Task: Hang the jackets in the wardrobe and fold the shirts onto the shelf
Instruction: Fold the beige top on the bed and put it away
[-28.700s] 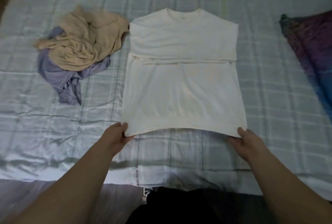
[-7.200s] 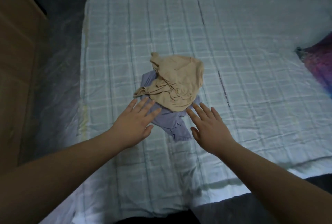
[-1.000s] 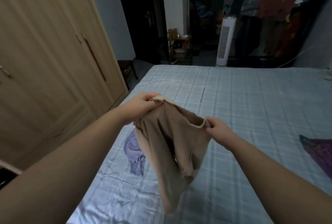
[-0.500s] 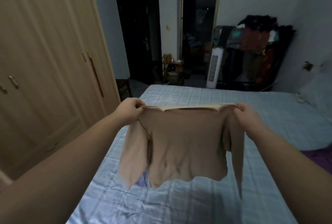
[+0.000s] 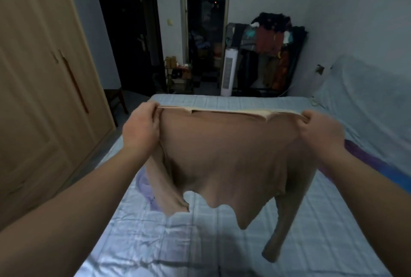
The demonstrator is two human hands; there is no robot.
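Shirt (image 5: pixel 224 156), tan and long-sleeved, hangs spread in the air over the bed (image 5: pixel 200 243), stretched taut between both hands. The left hand (image 5: pixel 140 130) is clenched on its top edge at 9 o'clock of the cloth, the right hand (image 5: pixel 320 132) clenched on the same edge at 3 o'clock. Half a second ago the garment hung slacker and lower in view; it is now pulled wider and held nearer the camera, its top edge drawn into a straight line. A second ago it was bunched between hands held close together. One sleeve dangles at 5 o'clock, clear of the bedding; the other drapes below the left wrist. A purple shirt (image 5: pixel 144 187) lies on the bed at 8 o'clock of the tan one, mostly hidden behind it.

The bed wears a pale blue checked sheet, creased and shiny near the camera. A dark purple-and-blue cloth (image 5: pixel 367 161) lies along its edge at 3 o'clock. A wooden wardrobe (image 5: pixel 44 99) with closed doors fills the 9 o'clock side. Beyond the bed, at 12 o'clock, stand a dark door (image 5: pixel 129 32) and an open doorway (image 5: pixel 205 27), a white tower fan (image 5: pixel 229 72), and at 1 o'clock a rack (image 5: pixel 271 54) heaped with clothes. The room is dim.
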